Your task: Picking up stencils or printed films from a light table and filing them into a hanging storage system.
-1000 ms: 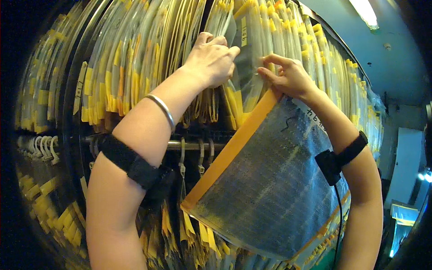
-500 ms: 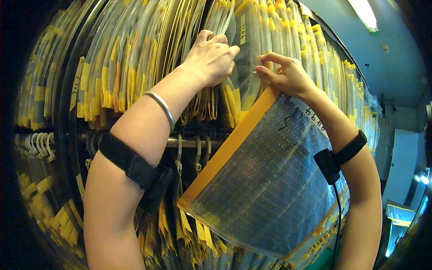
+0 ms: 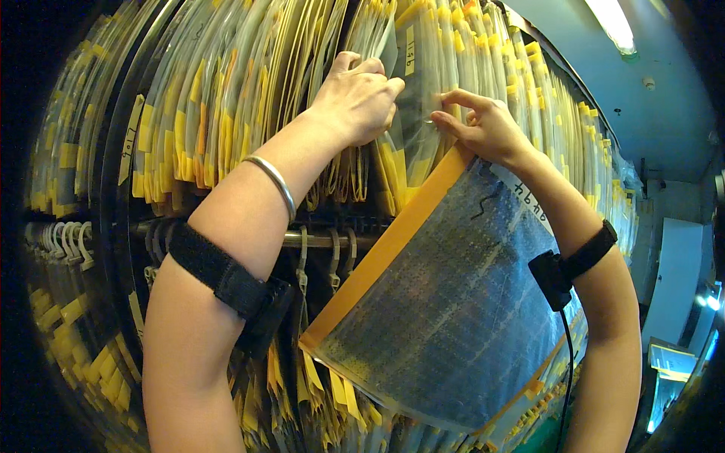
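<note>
My left hand [image 3: 355, 102] is raised to the upper row, its fingers curled over the edges of hanging plastic sleeves [image 3: 370, 34]; the fingertips are partly hidden among them. To its right, my right hand [image 3: 487, 128] has thumb and forefinger pinched at the edge of a clear plastic sleeve [image 3: 415, 113] with a small yellow label. A large dark, dotted film sheet [image 3: 430, 302] with a yellow border strip and a handwritten white label hangs tilted below my right hand. Its top corner passes behind that hand, whose other fingers are curled and partly hidden.
Rows of yellow-tabbed sleeves [image 3: 219, 98] fill the rack on both sides. A metal rail [image 3: 321, 239] with white hooks [image 3: 334, 260] runs below, above a lower row of yellow-edged sheets [image 3: 332, 385]. A black cable [image 3: 568, 362] trails from the band on my right forearm.
Both hands keep nearly the same place and grip. The whole view has shifted only slightly; the film sheet hangs as before.
</note>
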Available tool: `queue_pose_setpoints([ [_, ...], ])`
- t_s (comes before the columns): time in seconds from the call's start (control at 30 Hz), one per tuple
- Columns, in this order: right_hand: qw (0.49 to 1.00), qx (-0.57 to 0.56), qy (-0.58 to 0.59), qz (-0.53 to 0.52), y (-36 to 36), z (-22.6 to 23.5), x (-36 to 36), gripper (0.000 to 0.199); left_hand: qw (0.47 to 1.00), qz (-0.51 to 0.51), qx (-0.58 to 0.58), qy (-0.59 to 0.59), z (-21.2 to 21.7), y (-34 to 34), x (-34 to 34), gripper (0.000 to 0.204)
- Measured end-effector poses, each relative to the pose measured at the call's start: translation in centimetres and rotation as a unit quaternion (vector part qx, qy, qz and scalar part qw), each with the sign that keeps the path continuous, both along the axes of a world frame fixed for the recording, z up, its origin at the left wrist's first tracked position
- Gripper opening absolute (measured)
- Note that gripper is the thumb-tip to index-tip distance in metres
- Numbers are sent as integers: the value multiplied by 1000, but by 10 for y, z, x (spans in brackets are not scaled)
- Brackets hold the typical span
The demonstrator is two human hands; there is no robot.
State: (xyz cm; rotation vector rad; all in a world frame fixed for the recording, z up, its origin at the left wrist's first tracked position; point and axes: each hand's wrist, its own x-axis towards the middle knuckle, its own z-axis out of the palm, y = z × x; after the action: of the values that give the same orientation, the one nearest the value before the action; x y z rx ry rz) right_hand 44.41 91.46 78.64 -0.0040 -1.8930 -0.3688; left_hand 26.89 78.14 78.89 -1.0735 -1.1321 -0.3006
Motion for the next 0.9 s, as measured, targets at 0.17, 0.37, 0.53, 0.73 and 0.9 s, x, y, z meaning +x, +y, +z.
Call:
queue_pose_setpoints([
  [0.17,1000,16,15,15,5,2,-2,38,993,-84,63,49,-3,8,-8,47],
  [0.37,994,62,63,-56,-4,-2,-4,59,966,-209,113,101,2,10,-26,52],
  [0.53,974,198,14,-108,-16,-1,1,65,987,-77,110,87,-2,3,-17,29],
  [0.73,944,234,-60,-224,-18,-1,-2,39,987,-21,66,142,-1,-9,-13,22],
  [0.9,958,215,-21,-190,-15,-4,3,22,987,17,-130,94,-13,-7,-5,31],
])
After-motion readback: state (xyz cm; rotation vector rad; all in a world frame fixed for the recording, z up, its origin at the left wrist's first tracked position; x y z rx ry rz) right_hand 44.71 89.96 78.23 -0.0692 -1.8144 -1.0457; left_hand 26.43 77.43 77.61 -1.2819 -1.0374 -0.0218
